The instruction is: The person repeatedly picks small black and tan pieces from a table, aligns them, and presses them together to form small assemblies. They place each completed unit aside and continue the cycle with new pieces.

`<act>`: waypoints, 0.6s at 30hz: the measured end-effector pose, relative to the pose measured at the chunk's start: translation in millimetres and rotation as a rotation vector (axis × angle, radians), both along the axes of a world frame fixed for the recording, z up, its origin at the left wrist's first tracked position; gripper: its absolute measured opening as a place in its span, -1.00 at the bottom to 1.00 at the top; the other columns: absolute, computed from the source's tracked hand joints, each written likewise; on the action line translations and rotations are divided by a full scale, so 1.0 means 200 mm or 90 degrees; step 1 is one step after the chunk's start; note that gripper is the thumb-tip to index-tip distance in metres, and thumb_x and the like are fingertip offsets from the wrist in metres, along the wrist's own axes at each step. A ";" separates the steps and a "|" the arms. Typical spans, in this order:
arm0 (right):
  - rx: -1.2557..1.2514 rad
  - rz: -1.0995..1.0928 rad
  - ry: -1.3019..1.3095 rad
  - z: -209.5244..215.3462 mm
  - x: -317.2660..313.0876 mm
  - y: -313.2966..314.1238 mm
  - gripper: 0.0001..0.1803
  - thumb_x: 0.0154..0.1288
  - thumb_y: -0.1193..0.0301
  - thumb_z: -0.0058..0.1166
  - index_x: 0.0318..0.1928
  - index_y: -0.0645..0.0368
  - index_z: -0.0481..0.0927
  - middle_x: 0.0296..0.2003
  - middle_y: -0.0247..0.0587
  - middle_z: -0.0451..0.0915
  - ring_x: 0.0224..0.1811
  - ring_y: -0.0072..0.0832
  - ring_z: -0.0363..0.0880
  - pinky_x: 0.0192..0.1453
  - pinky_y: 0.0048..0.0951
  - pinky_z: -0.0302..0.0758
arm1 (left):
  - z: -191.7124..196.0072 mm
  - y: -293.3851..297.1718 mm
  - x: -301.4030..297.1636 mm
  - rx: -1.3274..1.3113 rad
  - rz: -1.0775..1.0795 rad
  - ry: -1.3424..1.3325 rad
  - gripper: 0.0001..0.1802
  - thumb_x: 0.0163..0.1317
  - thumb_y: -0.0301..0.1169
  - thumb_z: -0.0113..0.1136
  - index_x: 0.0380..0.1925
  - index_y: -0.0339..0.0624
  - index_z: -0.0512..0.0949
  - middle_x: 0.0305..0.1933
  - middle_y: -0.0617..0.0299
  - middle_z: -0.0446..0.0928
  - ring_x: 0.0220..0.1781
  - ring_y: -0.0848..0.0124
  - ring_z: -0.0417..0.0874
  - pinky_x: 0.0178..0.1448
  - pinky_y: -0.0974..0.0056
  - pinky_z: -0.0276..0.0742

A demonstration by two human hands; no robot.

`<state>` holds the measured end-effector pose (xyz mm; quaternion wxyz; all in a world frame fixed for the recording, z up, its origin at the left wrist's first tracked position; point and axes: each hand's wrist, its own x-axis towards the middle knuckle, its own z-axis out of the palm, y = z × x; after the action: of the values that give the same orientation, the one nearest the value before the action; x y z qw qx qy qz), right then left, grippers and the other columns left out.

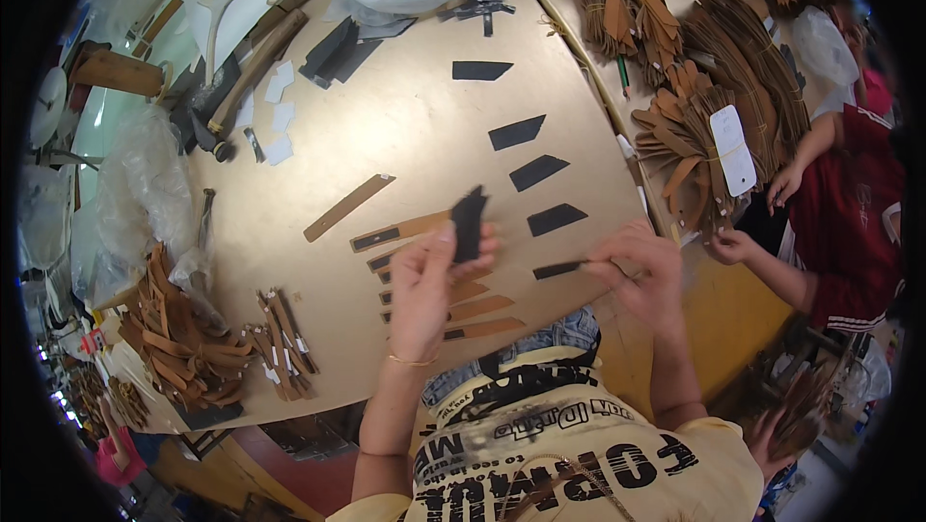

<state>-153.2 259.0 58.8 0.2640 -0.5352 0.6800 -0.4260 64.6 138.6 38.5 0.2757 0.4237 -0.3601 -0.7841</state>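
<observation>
My left hand point(429, 276) pinches a black piece point(469, 223), held up over the brown strips point(463, 310) on the table point(415, 126). My right hand point(641, 266) grips a thin black strip point(559, 269) at the table's edge.

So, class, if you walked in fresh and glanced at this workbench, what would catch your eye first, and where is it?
First the left hand, near the middle, pinching a small stack of black pieces upright, while the right hand holds a thin black strip beside it. Next, a row of black cut shapes lies spaced out on the tan table above the hands. Brown strip bundles pile up at the upper right.
</observation>
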 end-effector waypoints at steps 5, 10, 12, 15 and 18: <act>0.063 -0.038 0.169 -0.15 0.02 0.00 -0.87 0.11 0.43 0.39 -0.31 0.08 0.72 -0.41 -0.37 0.65 -0.34 -0.43 0.55 -0.09 -0.35 0.36 | 0.02 -0.04 0.05 -0.055 -0.011 -0.011 -0.58 0.59 -0.26 -0.12 0.03 -0.41 0.60 0.01 0.00 0.67 0.01 0.29 0.73 0.09 0.27 0.68; -0.003 -0.086 0.309 -0.22 0.06 0.03 -0.80 -0.02 0.50 0.43 -0.32 0.06 0.74 -0.30 -0.32 0.63 -0.32 -0.35 0.54 -0.18 -0.33 0.42 | 0.02 0.01 0.00 -0.019 -0.040 -0.009 -0.58 0.58 -0.26 -0.11 0.05 -0.41 0.59 0.02 0.01 0.67 0.01 0.30 0.73 0.11 0.26 0.66; -0.003 -0.097 0.327 -0.24 0.08 0.05 -0.80 -0.03 0.51 0.42 -0.32 0.03 0.75 -0.27 -0.31 0.60 -0.30 -0.35 0.53 -0.16 -0.32 0.42 | 0.01 0.02 -0.02 -0.032 -0.063 0.000 -0.58 0.58 -0.26 -0.11 0.06 -0.41 0.58 0.02 0.01 0.67 0.02 0.31 0.72 0.12 0.26 0.65; -0.102 -0.080 0.442 -0.28 0.10 0.07 -0.81 -0.04 0.54 0.40 -0.34 0.05 0.73 -0.27 -0.30 0.60 -0.26 -0.34 0.54 -0.10 -0.28 0.43 | 0.01 0.04 -0.04 -0.035 -0.092 0.002 -0.57 0.59 -0.26 -0.12 0.07 -0.43 0.57 0.02 0.02 0.67 0.04 0.32 0.71 0.14 0.26 0.64; -0.134 -0.031 0.470 -0.32 0.09 0.09 -0.84 0.07 0.48 0.33 -0.27 0.09 0.70 -0.18 -0.35 0.60 -0.15 -0.36 0.55 -0.01 -0.30 0.40 | 0.01 0.05 -0.05 -0.027 -0.116 0.001 -0.57 0.59 -0.27 -0.13 0.09 -0.44 0.55 0.03 0.01 0.66 0.05 0.32 0.70 0.16 0.26 0.63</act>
<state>-135.5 276.2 -4.7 -0.0650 -0.6605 0.6942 -0.2785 53.7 149.5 40.5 0.2119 0.3827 -0.4135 -0.7985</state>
